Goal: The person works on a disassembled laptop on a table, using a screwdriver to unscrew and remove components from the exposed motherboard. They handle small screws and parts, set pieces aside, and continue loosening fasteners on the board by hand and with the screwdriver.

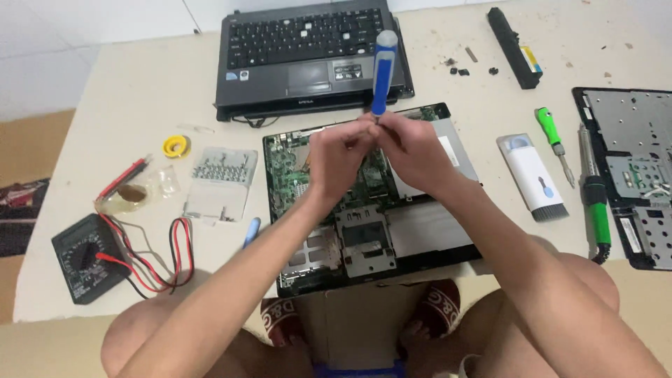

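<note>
Left hand (337, 159): I see it curled over the opened laptop base (364, 203), fingers pinched together near the screwdriver's lower end; can't tell if they touch the shaft or sth tiny beneath.
Right hand (409, 150): fingers clamped on the lower part of the screwdriver (383, 70), just under the handle.
Screwdriver: blue-and-white handle, upright, tip down into the board area (tip hidden by both hands).
Laptop base: lies open on the counter (140, 91) right in front of me, green circuit board showing at upper left, metal plates toward the near edge.
Behind it: a dark laptop keyboard section (308, 52), touching or just beside the base's far edge.
Left of base: clear bit case (222, 182), yellow tape roll (176, 146), multimeter (87, 257) w/ red and black leads.
Right of base: white cleaning tool (533, 175), green screwdriver (553, 140), green-handled soldering iron (595, 203), another opened panel (630, 175) at the counter's edge.
Far right: black battery pack (514, 45).
</note>
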